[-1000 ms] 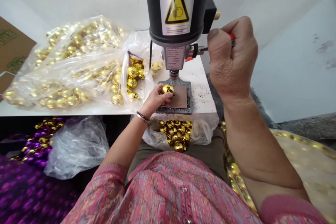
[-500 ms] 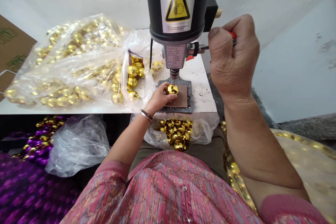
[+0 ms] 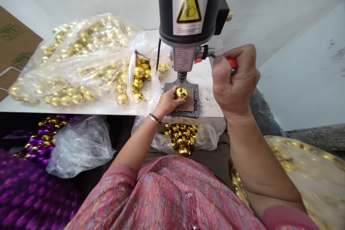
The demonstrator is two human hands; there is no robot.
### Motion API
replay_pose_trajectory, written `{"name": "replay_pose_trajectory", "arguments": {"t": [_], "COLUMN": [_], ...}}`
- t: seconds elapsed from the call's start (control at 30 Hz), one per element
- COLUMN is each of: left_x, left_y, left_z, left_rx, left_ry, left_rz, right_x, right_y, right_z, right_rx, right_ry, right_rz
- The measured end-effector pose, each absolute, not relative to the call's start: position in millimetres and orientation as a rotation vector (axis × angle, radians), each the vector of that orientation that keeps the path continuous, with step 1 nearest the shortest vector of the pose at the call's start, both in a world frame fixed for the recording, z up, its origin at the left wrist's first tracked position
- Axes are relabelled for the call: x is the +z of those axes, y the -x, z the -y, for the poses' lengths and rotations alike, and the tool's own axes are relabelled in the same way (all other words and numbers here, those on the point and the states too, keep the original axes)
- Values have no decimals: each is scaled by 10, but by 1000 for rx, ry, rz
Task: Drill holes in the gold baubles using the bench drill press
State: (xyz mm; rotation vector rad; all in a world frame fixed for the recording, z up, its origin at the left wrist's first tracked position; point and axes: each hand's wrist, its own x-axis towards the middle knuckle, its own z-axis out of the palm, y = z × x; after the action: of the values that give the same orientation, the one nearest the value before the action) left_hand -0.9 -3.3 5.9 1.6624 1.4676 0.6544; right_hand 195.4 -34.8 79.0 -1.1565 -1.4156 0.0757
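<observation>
A shiny gold faceted ball [image 3: 181, 93] rests on a brown square pad [image 3: 188, 105] on the drill press base [image 3: 196, 109]. Fingers and thumb of my left hand [image 3: 169, 101] are closed around the ball's left and front sides. Above it stands a black drill press [image 3: 188, 7] with a warning label. Its drill bit [image 3: 181, 85] reaches down to the top of the ball. At the right, my right hand [image 3: 234, 81] is wrapped around the red-knobbed feed lever [image 3: 232, 64] of the press.
A clear bag of gold balls [image 3: 81, 68] lies on the white table [image 3: 48, 107], open beside the press. Another bag of gold balls [image 3: 181, 136] sits on my lap. Purple balls and a crumpled plastic bag [image 3: 81, 147] are at lower left, a cardboard box [image 3: 16, 39] behind.
My right hand has pulled the feed lever downward, and the drill bit has come down onto the ball. My left hand still holds the ball on the pad. The view has shifted slightly.
</observation>
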Motion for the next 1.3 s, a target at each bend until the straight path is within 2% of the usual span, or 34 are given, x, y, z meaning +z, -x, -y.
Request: {"name": "replay_pose_trajectory", "arguments": {"t": [0.27, 0.53, 0.87, 0.97, 1.17, 1.3], "left_x": [8, -90, -72, -73, -86, -74], "left_y": [7, 33, 13, 1, 7, 177], "left_z": [21, 3, 30, 36, 135, 405], "left_rx": [649, 683, 654, 662, 788, 715], "left_ry": [-1695, -1687, -1677, -1675, -1605, -1674], "left_rz": [-1488, -1429, -1466, -1480, -1520, -1401], "right_x": [520, 348, 142, 283, 881, 1024], "right_y": [-1951, -1884, -1808, -1816, -1986, -2097], "right_z": [342, 297, 291, 257, 38, 11], "right_rx": [-47, -240, -265, -246, -102, -5], "right_ry": [1212, 1069, 1033, 1046, 1174, 1217], "right_rz": [1345, 1256, 1254, 1265, 1315, 1373]}}
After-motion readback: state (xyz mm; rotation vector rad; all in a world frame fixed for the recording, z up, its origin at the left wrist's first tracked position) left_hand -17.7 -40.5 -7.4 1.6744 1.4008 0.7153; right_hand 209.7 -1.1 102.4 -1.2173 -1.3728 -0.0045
